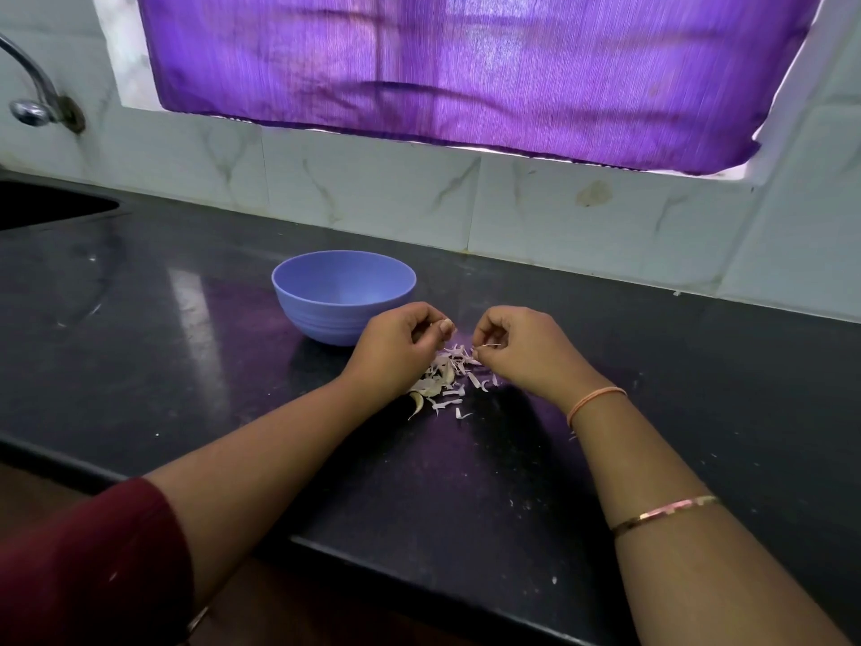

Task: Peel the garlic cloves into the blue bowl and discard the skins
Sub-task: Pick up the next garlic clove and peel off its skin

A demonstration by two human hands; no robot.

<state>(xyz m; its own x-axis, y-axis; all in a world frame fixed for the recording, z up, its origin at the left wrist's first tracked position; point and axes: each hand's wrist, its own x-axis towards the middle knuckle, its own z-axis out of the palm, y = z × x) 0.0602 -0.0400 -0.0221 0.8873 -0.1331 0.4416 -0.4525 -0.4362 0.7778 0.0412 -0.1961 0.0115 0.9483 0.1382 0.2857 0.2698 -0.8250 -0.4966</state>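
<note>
Two forearms (pixel 261 454) angled inward over counter (pixel 186 319) | left hand (pixel 400 349) pinches garlic clove (pixel 446 326) | right hand (pixel 522 349) pinches skin strip (pixel 491 345)

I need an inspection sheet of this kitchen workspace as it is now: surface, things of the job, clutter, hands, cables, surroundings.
Surface: black counter, glossy, with pale specks near its front edge.
Job's things: blue bowl upright behind the hands; pile of garlic skins and cloves on the counter between the hands.
Clutter: nothing seen beyond the loose skins.
Hands: left hand grips a pale garlic clove; right hand pinches a thin skin strip.
Cables: nothing seen.
Surroundings: sink and tap at far left; tiled wall; purple curtain over the window.
</note>
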